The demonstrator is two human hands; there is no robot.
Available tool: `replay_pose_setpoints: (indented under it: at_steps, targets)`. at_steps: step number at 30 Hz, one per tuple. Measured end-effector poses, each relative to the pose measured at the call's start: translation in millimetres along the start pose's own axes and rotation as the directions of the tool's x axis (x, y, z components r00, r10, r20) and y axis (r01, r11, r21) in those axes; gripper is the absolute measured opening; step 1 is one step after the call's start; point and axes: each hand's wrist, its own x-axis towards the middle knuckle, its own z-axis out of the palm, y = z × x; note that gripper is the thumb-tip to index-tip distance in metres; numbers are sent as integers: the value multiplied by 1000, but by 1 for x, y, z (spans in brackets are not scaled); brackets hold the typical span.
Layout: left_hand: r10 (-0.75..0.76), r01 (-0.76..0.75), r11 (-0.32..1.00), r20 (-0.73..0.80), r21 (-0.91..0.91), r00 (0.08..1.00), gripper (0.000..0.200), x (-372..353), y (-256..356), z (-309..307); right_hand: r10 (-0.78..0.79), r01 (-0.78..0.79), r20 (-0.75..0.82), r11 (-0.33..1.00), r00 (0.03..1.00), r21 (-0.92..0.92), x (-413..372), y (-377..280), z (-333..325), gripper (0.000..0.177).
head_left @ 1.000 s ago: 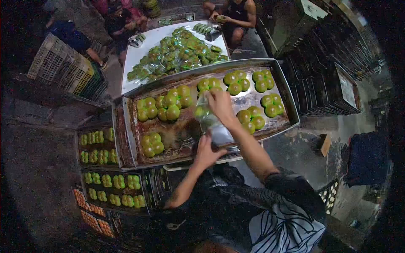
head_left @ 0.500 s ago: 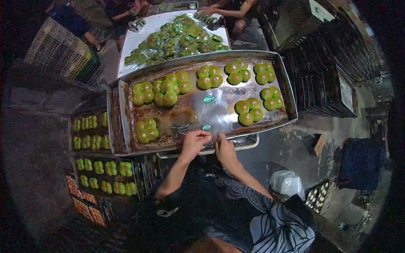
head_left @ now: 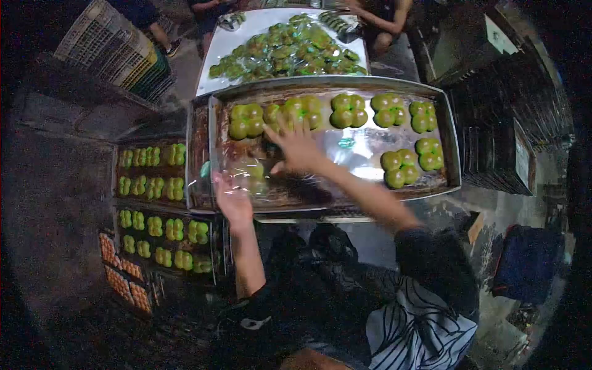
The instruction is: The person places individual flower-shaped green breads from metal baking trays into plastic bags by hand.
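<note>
Green four-lobed buns (head_left: pixel 348 111) sit in a metal baking tray (head_left: pixel 320 196) in front of me. My left hand (head_left: pixel 233 200), palm up at the tray's near left side, holds a clear plastic bag (head_left: pixel 237 184). The bag overlaps a bun cluster at the lower left, and a green label (head_left: pixel 205 168) shows at its left. My right hand (head_left: pixel 299 148) reaches across the tray with fingers spread, fingertips right over a bun cluster in the back row. More clear plastic with a green print (head_left: pixel 346 142) lies flat on the tray, right of that hand.
Behind the tray, a white table (head_left: pixel 216 55) bears a heap of bagged green buns (head_left: pixel 290 52), with people seated around it. Crates (head_left: pixel 114 49) are stacked at back left. Racked trays of buns (head_left: pixel 148 185) stand at left, and dark stacked trays (head_left: pixel 493 148) at right.
Both hands were together at the tray's near edge over the plastic. The left has moved left with a bag; the right has reached forward over the buns, fingers spreading. The view has shifted.
</note>
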Motion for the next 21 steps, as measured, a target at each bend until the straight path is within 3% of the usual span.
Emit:
replay_pose_setpoints:
  at_steps: [1, 2, 4, 5, 6, 7, 8, 10, 11, 13, 15, 16, 17, 19, 20, 21]
  targets:
    - [106, -109, 993, -79, -34, 991, 26, -9, 17, 15, -173, 95, -112, 862, 979, -497, 27, 21, 9, 63]
    - [115, -118, 993, -90, -26, 989, 26, -10, 28, 20, -204, 157, -50, 868, 978, -471, 59, 54, 33, 56]
    - [19, -37, 980, -92, -194, 996, 32, -10, 49, 20, -248, 230, 14, 876, 969, -425, 69, 51, 49, 50]
    - [28, -48, 979, -102, -197, 994, 32, -7, 53, 16, -58, 21, -173, 978, 983, -207, 63, 47, 57, 45]
    - [38, -66, 966, -116, -252, 993, 48, -4, 56, 15, 175, -167, -304, 985, 937, 53, 54, 32, 50, 40]
    - [43, -79, 948, -120, -307, 992, 67, 0, 58, 18, 160, -127, -452, 986, 878, 104, 32, 6, 33, 37]
    - [79, -121, 958, -165, -261, 983, 71, 0, 57, 25, 147, -79, -595, 987, 790, 139, 2, -25, 10, 35]
    - [109, -118, 974, -54, -191, 993, 67, -8, 44, 37, -140, 220, -682, 975, 718, 31, -36, -71, -28, 33]
    - [135, -130, 986, 46, -108, 990, 63, -14, 33, 44, -303, 296, -619, 948, 725, -118, -38, -73, -32, 33]
    - [132, -129, 991, 107, -33, 985, 54, -28, 9, 68, -168, 254, -645, 966, 745, 42, -37, -77, -53, 31]
    - [24, -13, 999, 320, -36, 947, 47, -36, -1, 80, -101, 223, -656, 969, 748, 104, -70, -78, -46, 30]
    - [-101, 101, 995, 246, 12, 964, 47, -51, 1, 97, -51, 221, -662, 959, 748, 176, -80, -79, -43, 29]
    - [-106, 105, 994, 257, 17, 961, 47, -61, -11, 102, -46, 215, -669, 961, 742, 172, -82, -75, -43, 29]
    - [-15, -16, 958, 106, 288, 994, 49, -83, -46, 109, 137, 16, -673, 976, 727, 215, -83, -67, -49, 29]
    - [-85, 71, 986, 90, 149, 992, 50, -87, -66, 110, 275, -53, -549, 921, 789, 386, -78, -60, -56, 32]
    - [-95, 82, 985, 85, 150, 992, 50, -82, -71, 99, 283, -63, -542, 920, 791, 387, -86, -56, -54, 32]
